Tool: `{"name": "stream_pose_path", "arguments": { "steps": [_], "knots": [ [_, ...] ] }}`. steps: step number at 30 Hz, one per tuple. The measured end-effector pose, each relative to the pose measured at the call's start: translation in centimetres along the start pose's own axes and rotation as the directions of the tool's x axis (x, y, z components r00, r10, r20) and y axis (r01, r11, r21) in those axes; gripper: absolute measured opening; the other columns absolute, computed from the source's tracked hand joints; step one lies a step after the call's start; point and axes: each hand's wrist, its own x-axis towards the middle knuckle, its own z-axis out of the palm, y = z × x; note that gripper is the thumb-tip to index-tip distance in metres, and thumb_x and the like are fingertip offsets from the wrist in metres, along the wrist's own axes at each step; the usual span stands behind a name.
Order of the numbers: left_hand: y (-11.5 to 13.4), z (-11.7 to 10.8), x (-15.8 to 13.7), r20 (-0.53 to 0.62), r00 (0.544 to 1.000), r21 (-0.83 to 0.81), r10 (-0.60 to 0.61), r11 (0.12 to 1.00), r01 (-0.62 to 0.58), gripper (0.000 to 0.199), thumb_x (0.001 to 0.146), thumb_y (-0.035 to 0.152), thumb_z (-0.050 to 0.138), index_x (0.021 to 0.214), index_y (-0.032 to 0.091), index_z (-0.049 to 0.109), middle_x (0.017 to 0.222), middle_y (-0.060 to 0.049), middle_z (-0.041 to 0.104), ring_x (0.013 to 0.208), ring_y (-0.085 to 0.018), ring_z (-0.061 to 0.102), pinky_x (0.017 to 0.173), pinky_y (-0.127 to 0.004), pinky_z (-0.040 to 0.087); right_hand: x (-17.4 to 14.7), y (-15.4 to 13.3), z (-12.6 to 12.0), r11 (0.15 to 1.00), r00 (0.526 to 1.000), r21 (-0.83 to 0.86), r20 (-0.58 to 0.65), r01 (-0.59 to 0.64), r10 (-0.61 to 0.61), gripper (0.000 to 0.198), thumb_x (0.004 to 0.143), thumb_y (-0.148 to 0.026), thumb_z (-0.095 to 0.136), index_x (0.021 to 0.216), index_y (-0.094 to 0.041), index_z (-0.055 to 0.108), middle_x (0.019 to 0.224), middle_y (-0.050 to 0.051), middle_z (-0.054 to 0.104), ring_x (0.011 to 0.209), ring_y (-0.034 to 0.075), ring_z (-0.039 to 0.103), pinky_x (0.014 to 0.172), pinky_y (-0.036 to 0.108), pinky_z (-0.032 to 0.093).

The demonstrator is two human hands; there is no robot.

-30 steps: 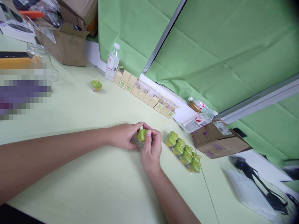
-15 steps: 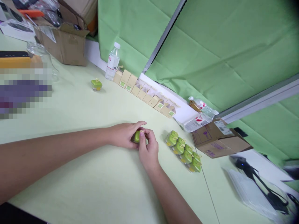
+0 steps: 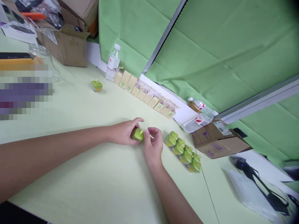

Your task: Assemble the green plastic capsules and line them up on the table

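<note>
My left hand point(image 3: 125, 133) is closed around a small clear container with a green lid point(image 3: 139, 134), its thumb and fingers reaching round the sides. A pale loop stands on top of the lid. Just right of it, my right hand point(image 3: 153, 144) has its fingers loosely curled and its thumb beside the lid; nothing shows between them. Farther right, several matching green-lidded containers point(image 3: 185, 155) stand in two tight rows. Another green-lidded container point(image 3: 96, 85) sits alone toward the back left.
A row of small cream cartons point(image 3: 142, 93), some open-topped, lines the back beside a water bottle point(image 3: 112, 63). Cardboard boxes stand at back left point(image 3: 67, 46) and right point(image 3: 219, 140). Lying bottles point(image 3: 198, 119), a glass jar point(image 3: 42, 54) and a black cabled device point(image 3: 259, 183) are around.
My right hand has drawn back slightly to the right, its thumb coming off the green lid. The container stays in my left hand, and more of its lid shows.
</note>
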Motion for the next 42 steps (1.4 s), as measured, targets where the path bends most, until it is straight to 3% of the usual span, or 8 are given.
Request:
{"name": "stream_pose_path", "arguments": {
  "steps": [2, 5, 9, 12, 18, 25, 36, 42],
  "knots": [
    [0.2, 0.1, 0.1, -0.084, 0.997, 0.09, 0.0, 0.996, 0.008, 0.1, 0.062, 0.051, 0.078, 0.144, 0.022, 0.027, 0.125, -0.013, 0.055, 0.106, -0.028, 0.058, 0.085, -0.037, 0.047, 0.2, -0.1, -0.2, 1.0, 0.998, -0.022, -0.058, 0.005, -0.006, 0.026, 0.092, -0.044, 0.052, 0.103, -0.021, 0.057, 0.105, 0.007, 0.063, 0.099, 0.019, 0.059, 0.082, 0.033, 0.049],
    [0.3, 0.3, 0.1, -0.109, 0.992, 0.149, 0.066, 0.988, -0.049, 0.108, 0.056, 0.055, 0.081, 0.144, 0.023, 0.028, 0.127, -0.013, 0.052, 0.114, -0.031, 0.054, 0.091, -0.039, 0.045, 0.1, -0.5, -0.4, 1.0, 1.0, -0.026, 0.001, -0.004, 0.004, 0.025, 0.093, -0.043, 0.049, 0.099, -0.02, 0.058, 0.1, 0.005, 0.063, 0.094, 0.019, 0.06, 0.081, 0.033, 0.049],
    [-0.2, 0.3, 0.1, -0.083, 0.99, 0.159, 0.114, 0.982, -0.1, 0.085, 0.067, 0.042, 0.074, 0.14, 0.022, 0.035, 0.123, -0.012, 0.056, 0.111, -0.028, 0.057, 0.09, -0.037, 0.045, -0.4, -1.0, -0.4, 0.996, 0.976, -0.066, 0.216, 0.053, -0.038, 0.02, 0.086, -0.034, 0.06, 0.101, -0.02, 0.061, 0.099, 0.004, 0.066, 0.093, 0.019, 0.061, 0.085, 0.034, 0.049],
    [-0.6, 0.2, 0.2, -0.051, 0.993, 0.138, 0.108, 0.985, -0.1, 0.067, 0.074, 0.035, 0.067, 0.134, 0.021, 0.041, 0.121, -0.01, 0.059, 0.103, -0.025, 0.061, 0.084, -0.033, 0.046, -0.7, -1.1, -0.2, 0.99, 0.959, -0.101, 0.274, 0.098, -0.067, 0.025, 0.083, -0.029, 0.064, 0.106, -0.021, 0.061, 0.102, 0.004, 0.068, 0.095, 0.02, 0.062, 0.089, 0.036, 0.048],
    [-0.3, -0.1, 0.1, -0.028, 0.995, 0.12, 0.1, 0.988, -0.096, 0.066, 0.072, 0.035, 0.068, 0.132, 0.022, 0.043, 0.117, -0.008, 0.061, 0.101, -0.024, 0.062, 0.08, -0.03, 0.046, -0.6, -0.9, -0.2, 0.99, 0.967, -0.103, 0.247, 0.095, -0.067, 0.03, 0.079, -0.03, 0.067, 0.107, -0.021, 0.06, 0.105, 0.005, 0.067, 0.097, 0.021, 0.062, 0.09, 0.037, 0.048],
    [0.3, -1.4, 0.0, -0.155, 0.987, 0.258, -0.039, 0.963, 0.078, 0.09, 0.063, 0.069, 0.07, 0.133, 0.023, 0.038, 0.109, -0.007, 0.058, 0.084, -0.023, 0.062, 0.069, -0.031, 0.043, 0.5, -0.2, -1.1, 1.0, 0.996, 0.022, -0.093, 0.0, 0.002, 0.022, 0.083, -0.025, 0.049, 0.104, -0.022, 0.055, 0.111, 0.006, 0.061, 0.1, 0.02, 0.06, 0.086, 0.035, 0.047],
    [-0.2, -1.3, -0.1, -0.064, 0.998, 0.263, -0.005, 0.965, 0.022, 0.079, 0.071, 0.063, 0.067, 0.133, 0.023, 0.04, 0.115, -0.007, 0.058, 0.089, -0.022, 0.06, 0.075, -0.03, 0.042, 0.5, -0.3, -1.0, 0.99, 0.991, 0.105, -0.08, -0.096, 0.104, 0.022, 0.087, -0.037, 0.051, 0.099, -0.021, 0.059, 0.107, 0.006, 0.063, 0.101, 0.021, 0.058, 0.089, 0.037, 0.043],
    [-0.4, -1.2, 0.1, -0.061, 0.998, 0.235, -0.006, 0.972, 0.02, 0.072, 0.073, 0.061, 0.066, 0.13, 0.024, 0.042, 0.112, -0.006, 0.059, 0.083, -0.02, 0.059, 0.072, -0.029, 0.041, 0.8, -0.6, -1.7, 0.994, 0.994, -0.05, -0.052, -0.098, 0.095, 0.027, 0.084, -0.042, 0.055, 0.1, -0.02, 0.059, 0.107, 0.007, 0.063, 0.099, 0.021, 0.059, 0.084, 0.034, 0.046]
  ]
}}
